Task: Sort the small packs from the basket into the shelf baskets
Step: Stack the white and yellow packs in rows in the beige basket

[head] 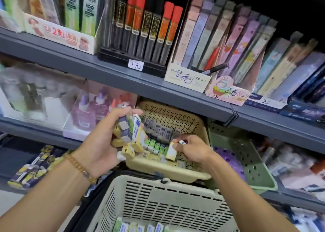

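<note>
My left hand (103,140) grips a bunch of small packs (131,135), yellow, green, grey and blue-white ones, just left of the beige shelf basket (175,173). My right hand (190,148) reaches into that basket and pinches one yellow-and-white pack (171,152) above the rows of small packs (158,138) standing inside. Below, the cream shopping basket (158,198) sits in front of me, with several more small packs (139,228) showing at its bottom edge.
A green shelf basket (246,161) stands right of the beige one. Grey shelf boards (123,77) run above, carrying pencil-lead tubes (140,27) and pen boxes (228,43). Glue bottles (98,106) stand on the left, and yellow-purple packs (35,168) lie lower left.
</note>
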Motion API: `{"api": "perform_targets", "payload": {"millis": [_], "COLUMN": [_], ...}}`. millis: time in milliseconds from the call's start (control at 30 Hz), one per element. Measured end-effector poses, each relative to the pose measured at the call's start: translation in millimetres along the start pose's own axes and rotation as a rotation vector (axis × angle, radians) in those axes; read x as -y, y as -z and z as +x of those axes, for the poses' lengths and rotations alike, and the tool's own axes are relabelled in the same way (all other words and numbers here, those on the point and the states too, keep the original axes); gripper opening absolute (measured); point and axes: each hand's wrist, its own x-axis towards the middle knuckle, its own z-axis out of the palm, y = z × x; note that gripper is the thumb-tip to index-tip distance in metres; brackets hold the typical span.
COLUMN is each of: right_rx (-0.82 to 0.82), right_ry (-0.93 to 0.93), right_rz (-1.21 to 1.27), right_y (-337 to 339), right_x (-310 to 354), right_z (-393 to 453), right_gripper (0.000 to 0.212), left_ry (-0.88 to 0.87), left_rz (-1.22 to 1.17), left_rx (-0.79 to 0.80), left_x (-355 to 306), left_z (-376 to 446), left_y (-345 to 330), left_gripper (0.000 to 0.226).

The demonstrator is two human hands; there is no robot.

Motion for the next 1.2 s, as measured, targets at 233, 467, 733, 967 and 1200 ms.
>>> {"api": "perform_targets", "payload": {"millis": [233,467,733,967,1200], "right_rx": [0.178,0.228,0.21,0.024,-0.079], "right_ry": [0.01,0.013,0.02,-0.15,-0.054], "right_rz": [0.153,0.101,0.052,0.772,0.554], "right_y": [-28.2,-52.0,-47.2,-21.5,-16.2], "right_x": [23.4,34.6,27.9,18.5,-1.1], "right_z": [8.4,15.1,13.9,14.0,23.5], "right_gripper": [0.009,0.005,0.004,0.028,0.025], "left_ry": [-0.022,-0.018,-0.01,-0.018,-0.001], "left_rz": [0.011,-0.005,-0.031,-0.045,-0.048], "left_rx": [-0.017,-0.073,-0.067,-0.072,-0.1], "left_x": [-12.4,-13.9,-11.0,-8.2,-6.5], "left_z": [-2.4,-7.8,-8.6,-8.2,-7.1], "left_y": [12.8,13.3,6.8,4.4,0.1], "left_gripper": [0.048,0.038,0.037,0.042,0.042]}}
